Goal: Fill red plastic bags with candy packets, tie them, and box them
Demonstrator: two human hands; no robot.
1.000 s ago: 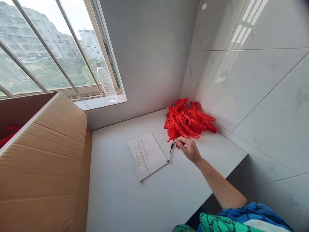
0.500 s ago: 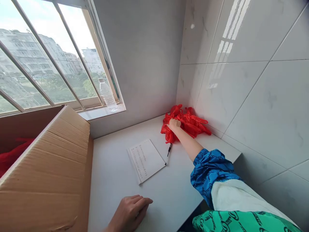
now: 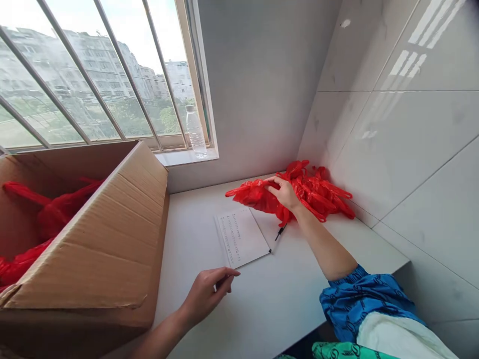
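My right hand (image 3: pixel 285 193) grips a red plastic bag (image 3: pixel 251 193), pinched between thumb and fingers. The bag stretches out to the left over the top edge of an open notebook (image 3: pixel 247 239). Behind and right of that hand lies a heap of crumpled red plastic bags (image 3: pixel 322 197), against the tiled wall. In front of the notebook, my left hand (image 3: pixel 207 294) hovers over the white table with fingers loosely bent, thumb apart, and nothing in it. A black pen (image 3: pixel 280 233) rests beside the notebook, its upper end close under the bags.
On the left stands an open cardboard box (image 3: pixel 108 234) with red plastic bags (image 3: pixel 62 212) inside; its near flap leans toward the table (image 3: pixel 187 239). A clear plastic bottle (image 3: pixel 195 133) stands on the window sill. Grey and tiled walls meet at the back corner.
My right hand has drawn one red bag leftward out of the heap. The left hand has risen toward the notebook. The view has turned left, showing more of the box.
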